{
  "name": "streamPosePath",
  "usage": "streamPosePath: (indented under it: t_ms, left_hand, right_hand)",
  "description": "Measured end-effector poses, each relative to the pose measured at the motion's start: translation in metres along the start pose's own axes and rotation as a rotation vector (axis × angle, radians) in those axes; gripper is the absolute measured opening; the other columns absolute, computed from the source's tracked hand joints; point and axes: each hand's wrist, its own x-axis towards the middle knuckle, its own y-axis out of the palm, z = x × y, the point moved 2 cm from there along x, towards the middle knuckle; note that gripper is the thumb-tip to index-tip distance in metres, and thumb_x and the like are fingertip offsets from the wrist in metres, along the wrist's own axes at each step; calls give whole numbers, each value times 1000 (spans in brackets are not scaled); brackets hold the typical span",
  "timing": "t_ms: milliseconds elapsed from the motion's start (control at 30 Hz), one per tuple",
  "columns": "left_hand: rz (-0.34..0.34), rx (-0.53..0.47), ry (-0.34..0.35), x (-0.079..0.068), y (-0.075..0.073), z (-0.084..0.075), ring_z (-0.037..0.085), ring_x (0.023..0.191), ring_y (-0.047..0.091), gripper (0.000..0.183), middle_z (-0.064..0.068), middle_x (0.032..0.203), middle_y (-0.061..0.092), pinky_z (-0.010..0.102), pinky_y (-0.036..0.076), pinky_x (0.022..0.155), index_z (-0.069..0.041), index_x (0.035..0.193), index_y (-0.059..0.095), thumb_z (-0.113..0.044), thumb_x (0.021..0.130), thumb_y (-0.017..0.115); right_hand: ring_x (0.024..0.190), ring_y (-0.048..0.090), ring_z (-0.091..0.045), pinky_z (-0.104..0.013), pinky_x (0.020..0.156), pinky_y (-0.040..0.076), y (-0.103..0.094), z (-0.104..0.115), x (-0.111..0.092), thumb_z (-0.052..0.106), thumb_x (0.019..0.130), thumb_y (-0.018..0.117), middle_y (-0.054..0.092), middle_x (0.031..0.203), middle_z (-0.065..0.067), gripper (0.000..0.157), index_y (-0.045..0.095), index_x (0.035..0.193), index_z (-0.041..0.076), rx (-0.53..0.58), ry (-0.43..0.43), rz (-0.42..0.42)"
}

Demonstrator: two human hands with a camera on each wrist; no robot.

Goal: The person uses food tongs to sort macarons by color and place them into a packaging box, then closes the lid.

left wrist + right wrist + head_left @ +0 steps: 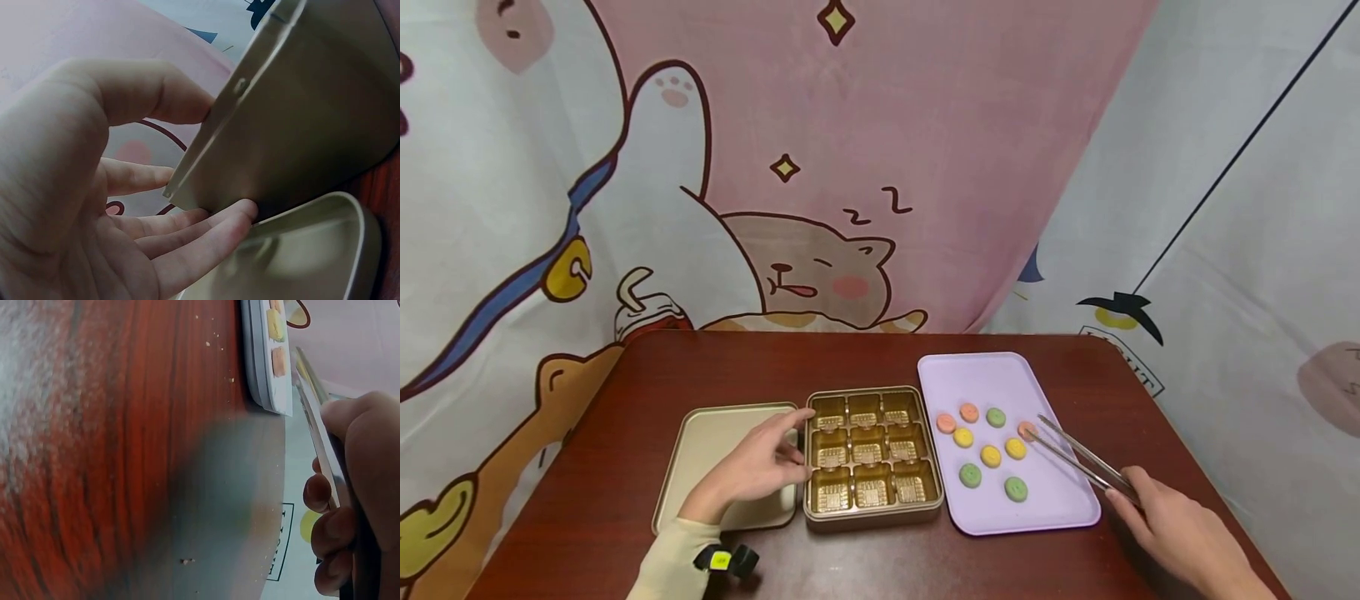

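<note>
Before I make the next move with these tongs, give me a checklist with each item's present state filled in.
1. Tongs held in the right grip: ok.
2. Tips at an orange piece by the right side of the purple tray: ok.
3. That piece firmly clamped: cannot tell; contact with both tips is unclear.
4. Left grip touching the left side of the gold box: ok.
5. Box uncovered, nine compartments exposed: ok; the gold lid lies to the left.
6. Nine pieces in sight: ok, three each of orange, yellow and green.
</note>
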Motion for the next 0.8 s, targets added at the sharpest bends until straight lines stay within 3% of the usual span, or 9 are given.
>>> streamPosePath:
  t_ms: [533,800]
  left_hand:
    - [-3,18,-8,1,0,-3,19,94,69,88,21,148,52,26,59,82,-2,158,40,-6,80,80]
    - [-10,17,-3,-1,0,-1,19,92,70,88,24,148,51,27,59,82,-2,158,41,-6,79,81]
  right_hand:
    - [63,47,-14,-33,51,39,9,6,7,36,100,70,55,76,4,34,57,112,8,-14,-15,42]
    - [69,57,-14,-40,54,52,13,7,13,31,98,74,72,93,-3,34,61,120,7,-2,-16,66]
